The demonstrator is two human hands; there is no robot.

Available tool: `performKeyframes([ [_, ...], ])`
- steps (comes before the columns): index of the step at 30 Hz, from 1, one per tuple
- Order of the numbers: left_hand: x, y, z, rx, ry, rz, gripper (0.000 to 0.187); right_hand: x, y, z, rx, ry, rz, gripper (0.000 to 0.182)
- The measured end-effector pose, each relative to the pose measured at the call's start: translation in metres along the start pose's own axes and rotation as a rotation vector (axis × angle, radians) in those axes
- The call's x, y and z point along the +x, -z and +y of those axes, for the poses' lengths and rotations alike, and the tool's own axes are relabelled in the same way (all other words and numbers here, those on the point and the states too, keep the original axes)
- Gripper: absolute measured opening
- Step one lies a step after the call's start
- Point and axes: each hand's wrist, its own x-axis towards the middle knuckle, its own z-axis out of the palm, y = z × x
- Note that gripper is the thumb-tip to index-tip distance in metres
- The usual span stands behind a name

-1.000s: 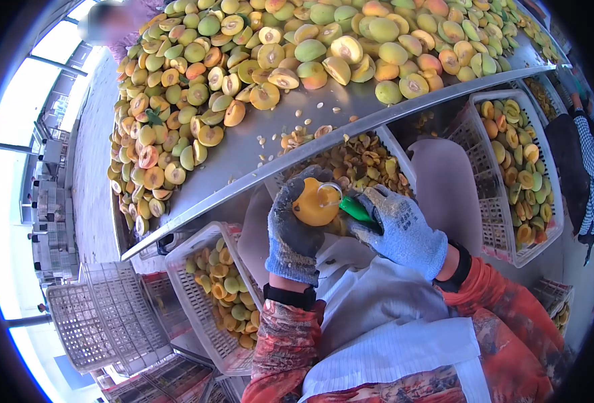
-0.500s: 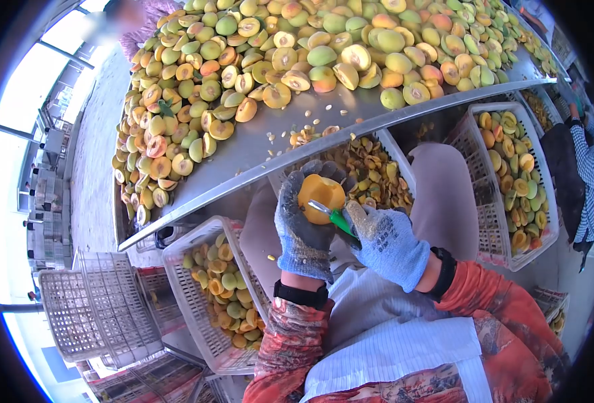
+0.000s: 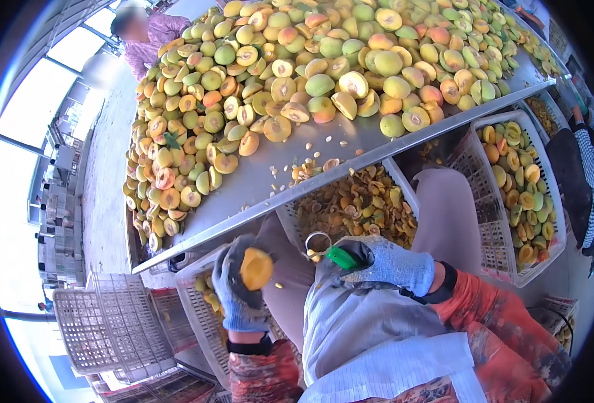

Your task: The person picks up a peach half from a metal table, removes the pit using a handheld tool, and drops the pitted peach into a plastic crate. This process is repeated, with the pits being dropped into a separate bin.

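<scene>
your left hand (image 3: 238,292) closes its grip on one peach half (image 3: 257,268), cut face up, above the crate of halves (image 3: 206,321) at your left knee. your right hand (image 3: 385,264) is clamped on a green-handled pitting tool (image 3: 334,254) — its ring points at the middle crate of pits (image 3: 361,201). a third crate (image 3: 512,181) sits right. the steel counter (image 3: 257,178) edge runs just above both hands — heaped with peaches, too many to count.

Steel table (image 3: 257,181) stands above my hands. Halved peaches (image 3: 297,74) heaped across it. Loose pits (image 3: 308,170) lie near its front edge.
</scene>
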Motion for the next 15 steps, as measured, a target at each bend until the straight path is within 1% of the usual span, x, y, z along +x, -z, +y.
performKeyframes([
  [1, 0.005, 0.030, -0.003, -0.252, 0.322, 0.010, 0.028, -0.002, 0.010, 0.010, 0.016, 0.014, 0.009, 0.041],
  [2, 0.011, 0.079, -0.040, 0.242, 0.224, -0.055, 0.031, -0.003, 0.020, 0.018, -0.453, -0.014, 0.126, 0.043],
  [3, 0.022, 0.084, -0.039, 0.733, 0.117, -0.118, 0.034, -0.004, 0.027, 0.026, -0.917, -0.059, 0.243, 0.046],
  [5, 0.046, 0.087, -0.043, 0.442, 0.286, 0.038, 0.042, 0.000, 0.039, 0.037, -0.861, -0.053, 0.292, 0.048],
  [6, 0.067, 0.071, -0.041, 0.270, 0.187, 0.109, 0.046, 0.002, 0.041, 0.039, -0.850, -0.060, 0.293, 0.046],
  [7, 0.085, 0.017, 0.002, 0.404, 0.139, 0.096, 0.051, 0.003, 0.045, 0.043, -0.843, -0.065, 0.296, 0.045],
  [8, 0.114, -0.006, 0.010, 0.632, 0.079, 0.022, 0.054, 0.004, 0.047, 0.069, -0.621, 0.003, 0.368, 0.044],
  [9, 0.142, -0.028, 0.001, 0.580, -0.066, -0.057, 0.058, 0.005, 0.050, 0.069, -0.613, 0.002, 0.384, 0.044],
  [10, 0.159, -0.073, 0.020, 0.716, -0.213, -0.102, 0.063, 0.005, 0.055, 0.063, -0.672, -0.023, 0.345, 0.045],
  [11, 0.183, -0.098, 0.021, 0.888, -0.412, -0.173, 0.067, 0.004, 0.059, 0.057, -0.730, -0.052, 0.307, 0.046],
  [12, 0.209, -0.121, 0.006, 0.870, -0.576, -0.197, 0.072, 0.006, 0.061, 0.053, -0.704, -0.056, 0.320, 0.047],
  [13, 0.223, -0.147, 0.002, 1.057, -0.621, -0.191, 0.074, 0.005, 0.062, 0.050, -0.701, -0.065, 0.343, 0.047],
  [15, 0.235, -0.182, -0.006, 1.313, -0.525, -0.302, 0.074, 0.001, 0.062, 0.041, -0.772, -0.161, 0.356, 0.047],
])
